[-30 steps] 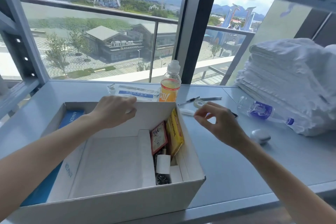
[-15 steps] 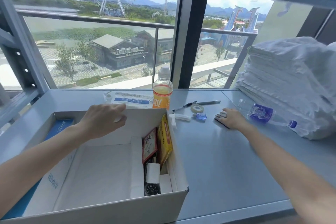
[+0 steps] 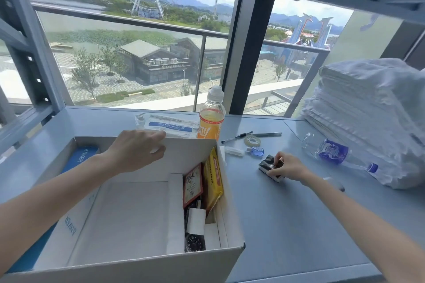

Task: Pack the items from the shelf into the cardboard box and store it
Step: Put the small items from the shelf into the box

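Left hand (image 3: pixel 135 151) grips the far rim of the white cardboard box (image 3: pixel 138 269), steadying it; right hand (image 3: pixel 288 167), off to its right, pinches a small dark packet (image 3: pixel 266 164) on the grey shelf (image 3: pixel 299 225), probably for packing.

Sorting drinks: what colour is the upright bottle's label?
Orange with white markings on the upright bottle, clearest in the head view.

Left hand (image 3: pixel 135 153) and right hand (image 3: pixel 289 166): both bare, with forearms bare up to the frame edge.

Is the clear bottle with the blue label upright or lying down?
Lying down: the clear blue-labelled plastic bottle rests sideways on the grey shelf.
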Demonstrator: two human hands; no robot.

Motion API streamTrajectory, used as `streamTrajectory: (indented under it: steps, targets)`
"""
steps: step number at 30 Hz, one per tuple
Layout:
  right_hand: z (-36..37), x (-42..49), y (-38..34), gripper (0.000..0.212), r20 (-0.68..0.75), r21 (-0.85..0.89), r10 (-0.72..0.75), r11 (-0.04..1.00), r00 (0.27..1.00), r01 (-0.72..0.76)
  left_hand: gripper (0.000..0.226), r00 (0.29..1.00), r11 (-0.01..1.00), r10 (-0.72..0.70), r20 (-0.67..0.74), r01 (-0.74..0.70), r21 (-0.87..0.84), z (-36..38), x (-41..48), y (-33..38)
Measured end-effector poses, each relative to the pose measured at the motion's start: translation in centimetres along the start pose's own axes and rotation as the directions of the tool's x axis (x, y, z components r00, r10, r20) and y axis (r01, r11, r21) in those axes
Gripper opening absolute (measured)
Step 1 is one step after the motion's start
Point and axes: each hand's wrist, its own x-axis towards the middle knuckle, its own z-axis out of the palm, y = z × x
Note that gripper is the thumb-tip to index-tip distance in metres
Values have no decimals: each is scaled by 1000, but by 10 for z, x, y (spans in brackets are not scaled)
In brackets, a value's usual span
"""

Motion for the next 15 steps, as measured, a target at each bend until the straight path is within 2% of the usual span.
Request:
streamTrajectory:
  steps: [3, 5, 6, 7, 9, 11, 13, 15]
  targets:
    - [-10, -29, -40, 27, 0, 299, -101, 949, 995, 97, 22, 999, 1000, -15, 50, 16, -20, 0, 1, 1]
    - [-19, -57, -78, 23, 2, 618, -202, 770, 979, 158, 22, 998, 1000, -16, 65, 17, -17, -1, 2, 2]
    - [-25, -73, -97, 22, 13, 716, -260, 677, 965, 173, 22, 997, 1000, -17, 74, 18, -16, -1, 2, 2]
    - [-29, -89, -115, 20, 28, 751, -328, 630, 944, 196, 21, 996, 1000, -19, 83, 20, -20, -1, 2, 3]
    - [-34, -124, -147, 11, 87, 654, -469, 692, 879, 305, 21, 995, 999, -22, 95, 25, -25, -1, 3, 3]
    - [-31, -156, -173, 12, 186, 353, -581, 792, 792, 498, 20, 995, 1000, -16, 101, 18, -25, -2, 3, 3]
    - [-23, -179, -188, 15, 276, 18, -657, 733, 702, 679, 19, 994, 1000, -6, 106, 8, -23, -3, 3, 3]
    - [-15, -196, -196, 19, 349, -146, -673, 649, 653, 747, 19, 993, 1000, -4, 118, 6, -15, -4, 3, 3]
